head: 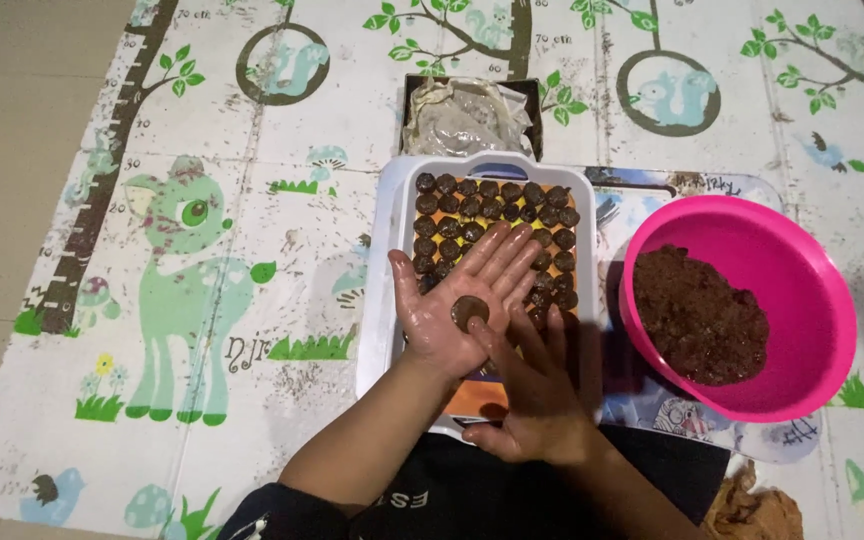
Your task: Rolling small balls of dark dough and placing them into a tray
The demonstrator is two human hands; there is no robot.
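A brown dough disc (469, 313) lies on my open left palm (457, 300), my right fingertips (527, 390) touching its edge, gripping nothing. Below, a white tray (582, 200) holds rows of dough balls (492, 205). The pink bowl (802, 300) beside it holds brown dough (697, 315).

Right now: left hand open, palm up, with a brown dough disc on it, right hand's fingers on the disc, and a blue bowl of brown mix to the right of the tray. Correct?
One thing is off: the bowl is pink, not blue, as the head view shows. The rest holds: left hand lies open, palm up, with the dough disc on it, right hand fingers touch the disc, and the bowl of brown mix sits right of the tray.
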